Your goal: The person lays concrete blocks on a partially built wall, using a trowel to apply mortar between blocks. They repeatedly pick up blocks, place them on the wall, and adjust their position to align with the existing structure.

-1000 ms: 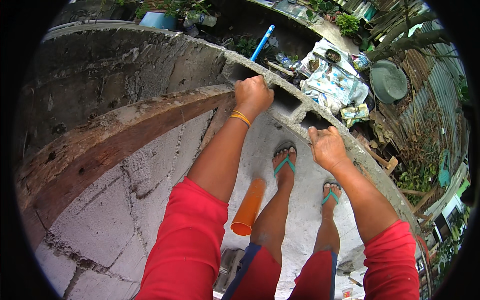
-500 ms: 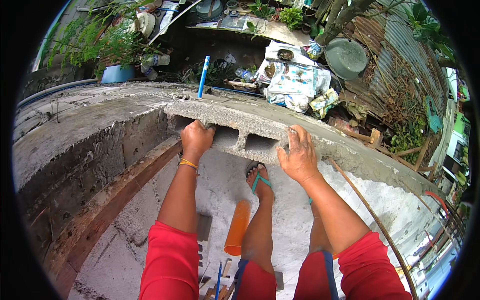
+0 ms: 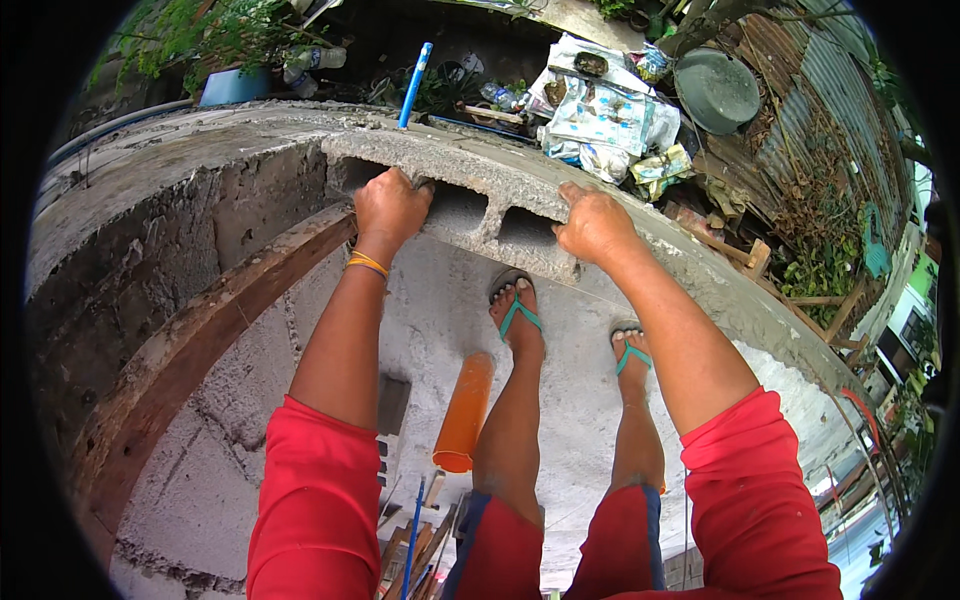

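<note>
A grey concrete hollow block (image 3: 455, 163) lies on its side along the top of the low wall, its open cells facing me. My left hand (image 3: 392, 205) is closed round a web near the block's left end, its thumb at the mouth of a cell. At the other end my right hand (image 3: 598, 226) grips the right edge, fingers over the top and thumb by the right-hand cell. The block's left end sits close to a taller cemented wall section (image 3: 190, 215). Its underside and my fingertips inside the cells are hidden.
A blue pipe (image 3: 415, 86) stands up just behind the block. Along the left wall runs a wooden beam (image 3: 210, 330). An orange pipe (image 3: 465, 412) lies near my sandalled feet. Beyond the wall are plastic sacks (image 3: 600, 110), a grey tub (image 3: 717, 92) and corrugated sheets (image 3: 800, 120).
My right hand has closed more tightly on the block's right end, where its fingers were more spread. The view has tilted downward, and both feet now show.
</note>
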A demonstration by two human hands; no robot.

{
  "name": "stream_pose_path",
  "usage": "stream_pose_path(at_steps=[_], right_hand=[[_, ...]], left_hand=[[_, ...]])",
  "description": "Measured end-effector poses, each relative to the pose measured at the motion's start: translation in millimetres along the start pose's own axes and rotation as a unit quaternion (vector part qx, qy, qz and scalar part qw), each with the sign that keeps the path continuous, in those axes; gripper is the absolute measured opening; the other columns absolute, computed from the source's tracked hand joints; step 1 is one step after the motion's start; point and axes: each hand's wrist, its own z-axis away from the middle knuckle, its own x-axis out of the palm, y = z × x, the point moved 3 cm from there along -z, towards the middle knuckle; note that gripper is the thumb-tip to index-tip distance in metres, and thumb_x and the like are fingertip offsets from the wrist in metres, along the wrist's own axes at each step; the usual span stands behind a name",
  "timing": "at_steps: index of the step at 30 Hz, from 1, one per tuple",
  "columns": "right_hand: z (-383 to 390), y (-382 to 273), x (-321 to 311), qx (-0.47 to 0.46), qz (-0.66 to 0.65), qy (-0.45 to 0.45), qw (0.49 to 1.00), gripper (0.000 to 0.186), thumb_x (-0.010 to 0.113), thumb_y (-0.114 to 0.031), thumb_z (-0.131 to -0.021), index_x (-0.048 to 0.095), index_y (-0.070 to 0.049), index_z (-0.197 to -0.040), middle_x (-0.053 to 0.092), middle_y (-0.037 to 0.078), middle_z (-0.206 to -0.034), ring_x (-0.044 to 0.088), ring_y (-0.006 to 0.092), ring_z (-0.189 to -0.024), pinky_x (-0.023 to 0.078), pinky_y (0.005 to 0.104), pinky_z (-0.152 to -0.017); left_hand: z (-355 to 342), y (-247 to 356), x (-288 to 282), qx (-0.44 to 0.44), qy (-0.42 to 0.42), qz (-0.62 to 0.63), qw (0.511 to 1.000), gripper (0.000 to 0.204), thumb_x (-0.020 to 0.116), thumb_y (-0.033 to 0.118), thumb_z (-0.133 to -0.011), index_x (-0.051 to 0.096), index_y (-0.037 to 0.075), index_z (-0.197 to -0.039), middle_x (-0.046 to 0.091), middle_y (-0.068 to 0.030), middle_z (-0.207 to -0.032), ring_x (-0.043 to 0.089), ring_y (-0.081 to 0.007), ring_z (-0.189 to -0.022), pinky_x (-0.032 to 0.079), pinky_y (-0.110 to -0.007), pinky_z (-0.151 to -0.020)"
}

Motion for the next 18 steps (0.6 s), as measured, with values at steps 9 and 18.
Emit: stream_pose_path(at_steps=[9, 18], right_hand=[[-9.0, 3.8, 17.0, -0.061, 0.025, 0.029, 0.997, 0.056, 0.065, -0.014, -0.081, 0.055, -0.005, -0.136, 0.067, 0.028, -0.103, 0.066, 0.0420, -0.096, 0.053, 0.0434, -0.088], [-13.9, 2.6, 14.3, -0.023, 0.037, 0.028, 0.999, 0.052, 0.065, -0.013, -0.081, 0.060, -0.013, -0.132, 0.068, 0.027, -0.105, 0.066, 0.0411, -0.100, 0.052, 0.0442, -0.092]], left_hand=[[-1.6, -4.7, 9.7, 0.026, 0.019, 0.009, 0.999, 0.043, 0.071, 0.046, -0.081, 0.072, 0.003, -0.085, 0.072, -0.0208, -0.089, 0.070, -0.0373, -0.089, 0.054, -0.044, -0.083], [30.5, -8.6, 4.6, 0.030, 0.151, 0.109, 0.982, 0.043, 0.073, 0.037, -0.083, 0.065, 0.000, -0.104, 0.070, -0.0226, -0.093, 0.067, -0.0376, -0.093, 0.038, -0.055, -0.105]])
